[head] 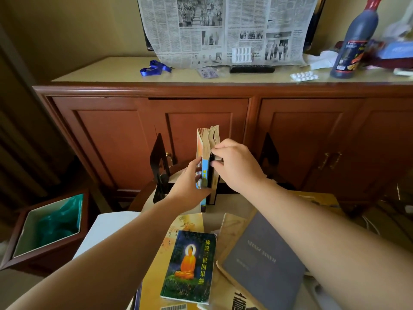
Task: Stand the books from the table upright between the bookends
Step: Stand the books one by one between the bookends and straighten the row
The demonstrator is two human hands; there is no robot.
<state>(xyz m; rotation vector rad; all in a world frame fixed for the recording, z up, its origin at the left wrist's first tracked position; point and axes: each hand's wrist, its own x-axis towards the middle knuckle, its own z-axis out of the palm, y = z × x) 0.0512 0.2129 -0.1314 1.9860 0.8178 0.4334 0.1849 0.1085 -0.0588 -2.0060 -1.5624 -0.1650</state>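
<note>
two books are stood upright btwn the bookends at the far edge of the table (234, 208): a blue-spined book (204, 173) on the left & a tan book (215, 175) just beside it on the right, pages fanned slightly at the top. the blue-spined book is touched by the left hand (190, 184) on its left cover, fingers straight & pressed together against it. the top of the tan book's pages is pinched by the right hand (234, 163), thumb & forefinger curled on the page edges; the other fingers can't be made out. the left bookend (159, 166) & right bookend (269, 157), both black metal, are stood well apart from the pair, w/ gaps on either side. nearer the camera, more books are laid flat: a buddha-cover book (190, 267) atop a yellow book (156, 271), & a grey book (263, 262) to the right. a wooden cabinet (223, 130) is seen behind, w/ a newspaper (225, 30), remote (252, 68), blue ribbon (155, 67), pill strips (304, 76) & dark bottle (355, 41) on top. a lined bin (49, 229) is seen at left.
</note>
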